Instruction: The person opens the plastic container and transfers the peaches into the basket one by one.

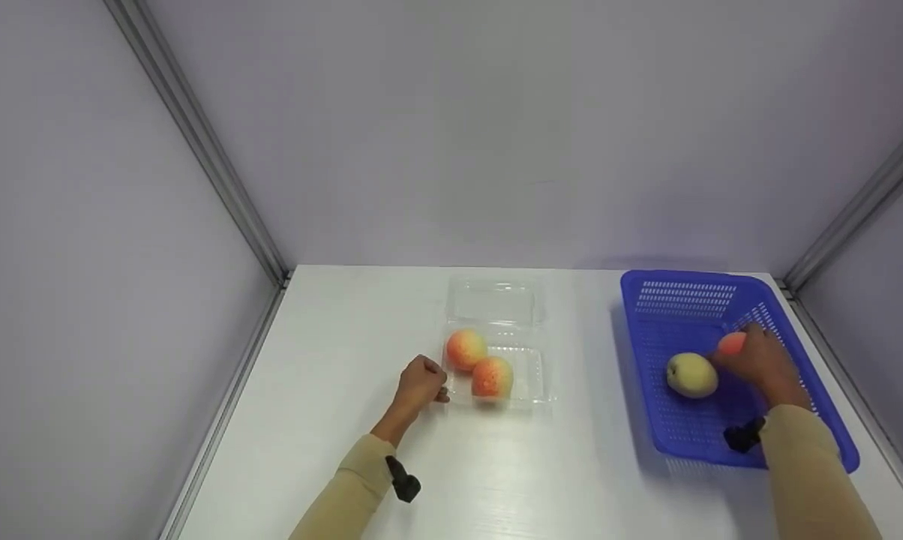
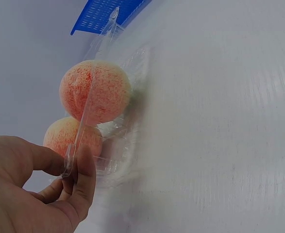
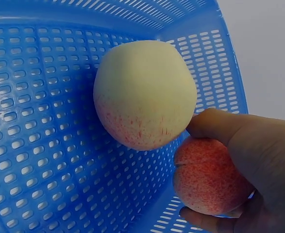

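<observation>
My left hand (image 1: 423, 381) pinches the near left edge of a clear plastic clamshell box (image 1: 530, 375), thumb on one side and fingers on the other in the left wrist view. Two red-and-yellow peaches (image 2: 95, 92) sit in its base, side by side, and its lid lies folded back behind. Inside the blue basket at the right, my right hand (image 1: 763, 365) grips a red peach (image 3: 208, 177) between thumb and fingers. A pale yellow peach (image 3: 144, 92) with a reddish flush rests in the basket just left of that hand.
The blue plastic basket (image 1: 637, 397) with slotted walls stands on the right of the white table (image 1: 331, 330). Grey panels (image 1: 496, 135) with metal frame posts close off the back and both sides.
</observation>
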### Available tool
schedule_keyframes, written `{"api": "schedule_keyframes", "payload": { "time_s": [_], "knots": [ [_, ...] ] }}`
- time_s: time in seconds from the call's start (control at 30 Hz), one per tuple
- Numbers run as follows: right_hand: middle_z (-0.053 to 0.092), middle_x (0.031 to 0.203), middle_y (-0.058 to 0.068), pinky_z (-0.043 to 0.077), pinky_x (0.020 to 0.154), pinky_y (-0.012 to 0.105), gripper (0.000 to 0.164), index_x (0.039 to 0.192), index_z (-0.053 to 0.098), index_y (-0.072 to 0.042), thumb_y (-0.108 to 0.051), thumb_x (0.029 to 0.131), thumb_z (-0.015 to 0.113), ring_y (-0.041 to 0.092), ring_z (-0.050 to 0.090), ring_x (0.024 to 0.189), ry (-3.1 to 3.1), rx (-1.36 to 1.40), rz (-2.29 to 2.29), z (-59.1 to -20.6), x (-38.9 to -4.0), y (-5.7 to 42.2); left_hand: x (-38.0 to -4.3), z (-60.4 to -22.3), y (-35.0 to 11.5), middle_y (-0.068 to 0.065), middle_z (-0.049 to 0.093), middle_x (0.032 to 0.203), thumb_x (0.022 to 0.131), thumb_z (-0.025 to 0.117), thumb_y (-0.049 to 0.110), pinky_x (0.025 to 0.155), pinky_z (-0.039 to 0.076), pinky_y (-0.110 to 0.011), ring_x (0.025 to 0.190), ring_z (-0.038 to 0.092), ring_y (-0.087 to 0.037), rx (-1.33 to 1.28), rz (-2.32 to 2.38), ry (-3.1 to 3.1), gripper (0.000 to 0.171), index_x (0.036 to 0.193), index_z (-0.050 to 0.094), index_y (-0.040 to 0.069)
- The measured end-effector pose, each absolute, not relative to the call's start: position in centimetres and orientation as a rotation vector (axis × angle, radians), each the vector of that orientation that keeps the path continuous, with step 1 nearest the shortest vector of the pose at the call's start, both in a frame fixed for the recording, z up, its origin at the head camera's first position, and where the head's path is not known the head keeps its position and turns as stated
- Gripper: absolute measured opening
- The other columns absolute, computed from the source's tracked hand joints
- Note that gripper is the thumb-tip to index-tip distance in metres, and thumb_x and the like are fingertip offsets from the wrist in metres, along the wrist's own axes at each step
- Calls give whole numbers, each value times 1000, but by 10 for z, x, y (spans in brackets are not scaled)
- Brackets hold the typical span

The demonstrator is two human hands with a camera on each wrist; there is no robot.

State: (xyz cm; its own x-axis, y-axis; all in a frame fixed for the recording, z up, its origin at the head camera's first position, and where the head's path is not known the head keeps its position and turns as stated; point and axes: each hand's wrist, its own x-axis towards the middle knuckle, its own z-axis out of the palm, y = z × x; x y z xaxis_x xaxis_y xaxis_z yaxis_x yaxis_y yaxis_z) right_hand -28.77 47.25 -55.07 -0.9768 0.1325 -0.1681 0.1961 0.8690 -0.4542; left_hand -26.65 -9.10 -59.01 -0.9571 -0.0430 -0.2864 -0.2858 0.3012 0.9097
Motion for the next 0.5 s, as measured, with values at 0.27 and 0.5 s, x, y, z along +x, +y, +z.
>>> {"api": "schedule_keyframes", "payload": {
  "time_s": [0.27,0.5],
  "knots": [
    [40,132,52,44,103,79,96,144,28,27,-38,91,75,66,47,119,2898,213,-680,-553,-289,473,-266,-590,-92,-9,61,93,100,58,5,68,66,-30,72,66,-16,-290,1743,2342,5,104,56,1],
    [41,134,52,41,108,79,96,145,27,27,-37,90,74,68,45,123,2864,184,-626,-555,-292,473,-265,-591,-94,-9,61,92,99,57,5,67,65,-28,71,65,-16,-266,1767,2338,5,102,54,2]
  ]
}}
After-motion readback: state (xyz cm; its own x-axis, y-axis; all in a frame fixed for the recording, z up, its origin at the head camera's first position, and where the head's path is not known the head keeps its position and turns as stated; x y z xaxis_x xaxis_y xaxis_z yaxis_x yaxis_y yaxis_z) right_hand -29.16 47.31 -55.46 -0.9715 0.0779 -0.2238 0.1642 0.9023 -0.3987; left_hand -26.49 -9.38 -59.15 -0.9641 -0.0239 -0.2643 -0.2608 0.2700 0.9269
